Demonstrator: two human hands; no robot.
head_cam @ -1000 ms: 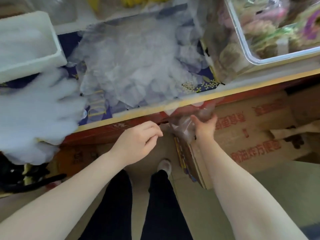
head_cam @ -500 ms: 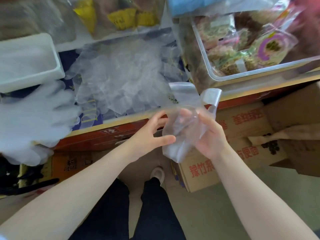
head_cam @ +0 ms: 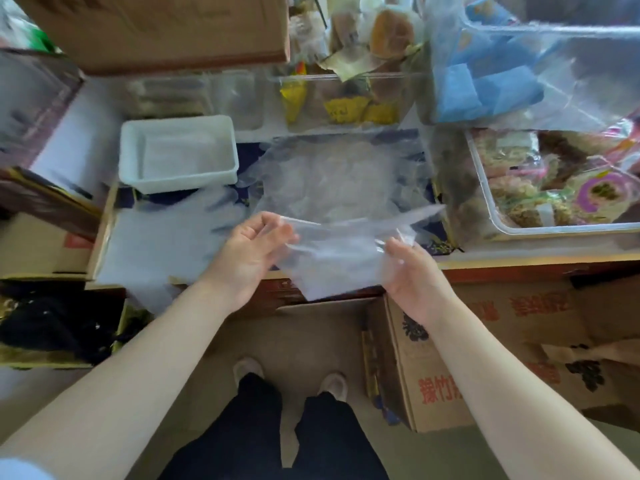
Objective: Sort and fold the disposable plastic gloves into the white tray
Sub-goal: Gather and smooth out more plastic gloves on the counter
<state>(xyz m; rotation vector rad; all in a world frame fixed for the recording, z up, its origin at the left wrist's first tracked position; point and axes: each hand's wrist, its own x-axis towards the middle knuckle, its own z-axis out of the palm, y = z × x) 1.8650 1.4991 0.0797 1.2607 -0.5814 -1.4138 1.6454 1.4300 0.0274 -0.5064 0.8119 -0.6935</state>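
Head view: a second ago only our right hand (head_cam: pixel 414 271) held the thin clear plastic glove (head_cam: pixel 332 251) low; now our left hand (head_cam: pixel 251 251) pinches it too, stretched flat near the white rectangular tray (head_cam: pixel 133 157) at far left, ready for folding
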